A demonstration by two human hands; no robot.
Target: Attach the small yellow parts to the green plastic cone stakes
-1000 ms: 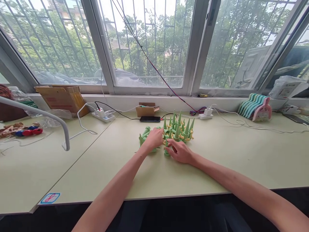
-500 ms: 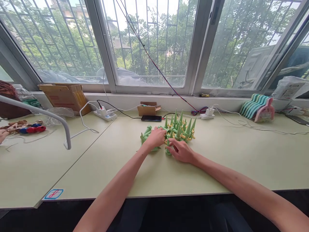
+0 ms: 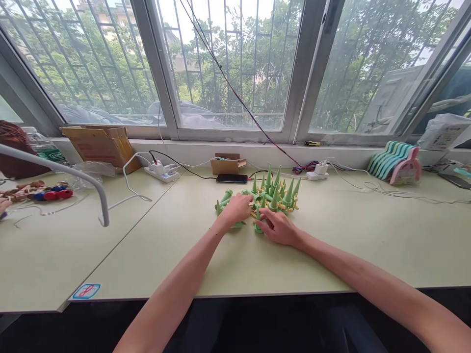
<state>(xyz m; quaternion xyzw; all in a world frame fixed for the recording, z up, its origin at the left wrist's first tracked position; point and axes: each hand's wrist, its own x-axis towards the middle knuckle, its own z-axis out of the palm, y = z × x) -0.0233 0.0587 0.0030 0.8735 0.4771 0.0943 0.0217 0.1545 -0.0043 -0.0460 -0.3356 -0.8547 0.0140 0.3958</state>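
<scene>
Several green cone-shaped pieces [image 3: 274, 198] with pale yellow pegs stand grouped on the table, points up. My right hand [image 3: 278, 227] is closed around a small upright green cone piece [image 3: 258, 226] at the near edge of the group, its fingers wrapped round the side. My left hand [image 3: 238, 208] lies over the gap between that group and some green pieces [image 3: 225, 197] lying to its left. Its fingers are curled downward and partly hidden, so what they hold does not show.
Behind the pieces lie a black phone [image 3: 231, 178] and a small open cardboard box [image 3: 227, 165]. Power strips [image 3: 162, 172] and cables run along the wall. Hangers [image 3: 393, 163] stand at the back right. A grey-white curved bar [image 3: 99, 189] and another person's hand [image 3: 4, 205] are at left.
The view has shifted slightly. Both hands stay in nearly the same place, the right fingers still round the green cone piece.
</scene>
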